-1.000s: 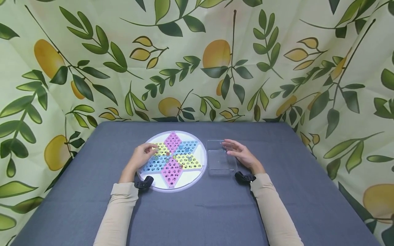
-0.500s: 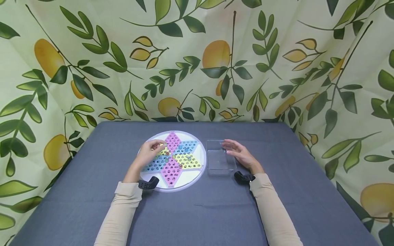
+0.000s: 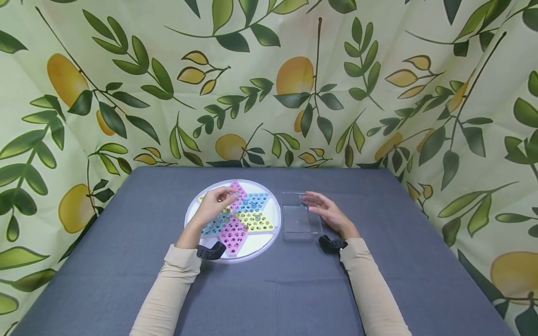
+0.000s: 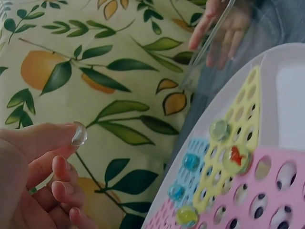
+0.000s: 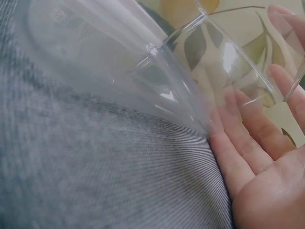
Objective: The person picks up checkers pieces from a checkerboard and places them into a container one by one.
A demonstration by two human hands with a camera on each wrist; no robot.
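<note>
A clear glass marble (image 4: 80, 134) is pinched between the thumb and index finger of my left hand (image 3: 212, 205), which hovers over the upper left of the round Chinese checkers board (image 3: 259, 241). The board's star has pink, yellow and blue points full of holes. Several marbles sit in it, among them a yellowish one with a red swirl (image 4: 237, 160), a pale green one (image 4: 219, 130) and a blue one (image 4: 191, 161). My right hand (image 3: 331, 213) rests at the right side of a clear plastic box (image 3: 295, 232), its relaxed fingers along the wall.
The box stands close to the board's right edge on a dark grey tablecloth (image 3: 269, 298). A leaf-and-fruit patterned curtain (image 3: 260, 60) hangs behind the table and along its sides. Each wrist wears a black camera mount (image 3: 211, 251).
My left hand has moved to the right across the board, from the yellow upper-left point toward the pink top point, with the marble pinched. The right hand stays beside the box.
</note>
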